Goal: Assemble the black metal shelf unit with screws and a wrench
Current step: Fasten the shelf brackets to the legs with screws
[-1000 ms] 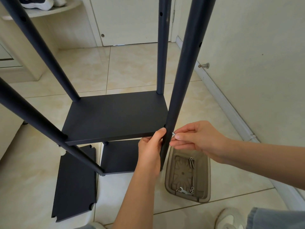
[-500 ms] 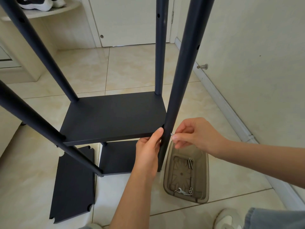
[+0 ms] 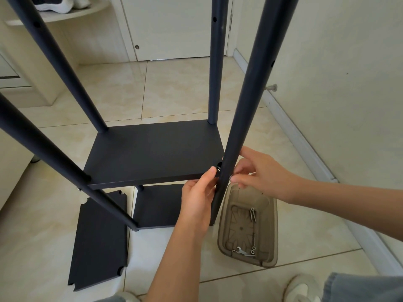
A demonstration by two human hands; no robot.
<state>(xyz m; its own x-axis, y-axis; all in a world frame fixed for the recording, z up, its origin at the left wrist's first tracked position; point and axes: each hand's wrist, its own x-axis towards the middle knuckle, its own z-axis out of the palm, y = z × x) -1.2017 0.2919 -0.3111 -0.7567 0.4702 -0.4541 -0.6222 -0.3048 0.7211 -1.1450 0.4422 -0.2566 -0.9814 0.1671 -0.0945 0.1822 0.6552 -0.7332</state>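
The left hand [image 3: 200,192] grips the shelf board [image 3: 152,153] at the pole [image 3: 246,105] while the right hand [image 3: 259,171] pinches a screw [image 3: 230,177]; if the board sags, the holes could misalign and jam it.

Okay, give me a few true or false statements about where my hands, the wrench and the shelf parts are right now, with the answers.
1. The wrench lies in the brown tray on the floor. True.
2. The right hand holds the wrench. False: it pinches a small screw at the near pole.
3. A loose panel lies flat on the tiles, left of the frame. True.
4. The left hand rests on the floor. False: it holds the mounted shelf at its corner by that pole.
5. The tray holds only the wrench. False: spare screws lie in it too.
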